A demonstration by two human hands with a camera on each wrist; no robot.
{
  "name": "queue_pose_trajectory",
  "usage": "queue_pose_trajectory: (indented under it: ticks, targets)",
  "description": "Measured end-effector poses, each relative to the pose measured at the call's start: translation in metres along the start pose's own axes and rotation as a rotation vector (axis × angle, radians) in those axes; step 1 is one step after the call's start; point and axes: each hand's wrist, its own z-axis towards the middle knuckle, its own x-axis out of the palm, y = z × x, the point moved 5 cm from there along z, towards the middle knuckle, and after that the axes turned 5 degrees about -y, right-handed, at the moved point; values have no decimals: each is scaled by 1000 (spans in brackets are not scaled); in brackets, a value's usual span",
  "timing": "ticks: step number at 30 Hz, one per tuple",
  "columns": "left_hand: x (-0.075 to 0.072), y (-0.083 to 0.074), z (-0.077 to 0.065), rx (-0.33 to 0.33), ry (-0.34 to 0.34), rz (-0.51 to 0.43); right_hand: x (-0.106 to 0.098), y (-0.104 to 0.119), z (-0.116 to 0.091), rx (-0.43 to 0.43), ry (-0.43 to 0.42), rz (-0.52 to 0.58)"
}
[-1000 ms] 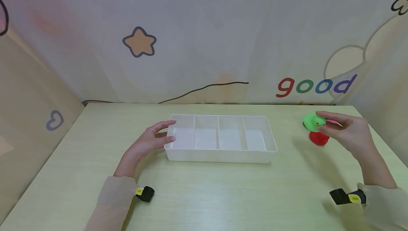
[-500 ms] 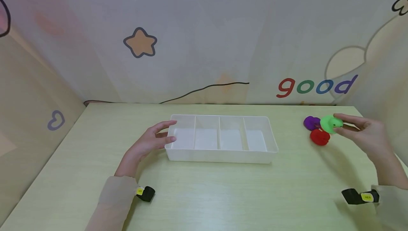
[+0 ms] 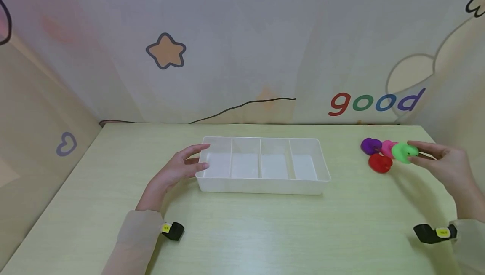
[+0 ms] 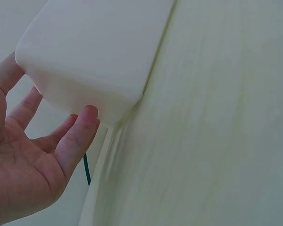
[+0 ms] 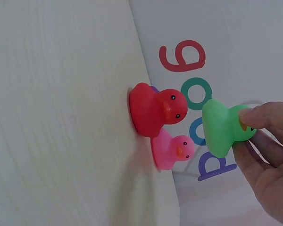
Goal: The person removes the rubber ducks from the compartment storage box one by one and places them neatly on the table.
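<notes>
A white plastic tray (image 3: 261,185) with several compartments in a row sits mid-table. My left hand (image 3: 182,163) rests against its left end, index finger and thumb at the rim; in the left wrist view the fingers (image 4: 78,136) lie fairly straight along the end wall. Thumb and fingers of my right hand (image 3: 447,161) pinch a green rubber duck (image 5: 221,127) by its head, holding it up off the table. Beside and below it stand a red rubber duck (image 5: 151,108), a pink one (image 5: 171,149) and a purple one (image 3: 370,145), the last mostly hidden in the right wrist view.
The light wooden table (image 3: 242,233) meets a printed fabric backdrop (image 3: 242,47) along its back edge. More fabric hangs at both sides. Black camera straps (image 3: 174,231) sit at the sleeves.
My right hand has carried the green duck rightward and slightly down, away from over the other ducks, so the purple and pink ones show more. The left hand and tray stay put.
</notes>
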Motion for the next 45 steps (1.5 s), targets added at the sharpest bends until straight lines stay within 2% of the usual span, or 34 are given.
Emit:
queue_pose_trajectory:
  ticks: [4, 11, 15, 20, 26, 29, 45]
  targets:
    - [0, 0, 0, -2, 0, -5, -1, -24, 9, 20, 7, -76]
    - [0, -1, -1, -1, -2, -8, -7, -100, 44, -3, -3, -132]
    - [0, -1, 0, -1, 1, -8, -7, -119, 51, -4, 6, -202]
    - [1, 0, 1, -4, 2, -4, -6, -107, 44, 21, 55, -237]
    - [0, 0, 1, -12, -1, -6, 0, -65, 26, -8, 107, -238]
    - [0, 0, 0, -10, -1, -3, 4, -51, 19, -19, 135, -234]
    - [-1, 0, 0, -7, -3, 7, 9, -46, 14, -3, 188, -195]
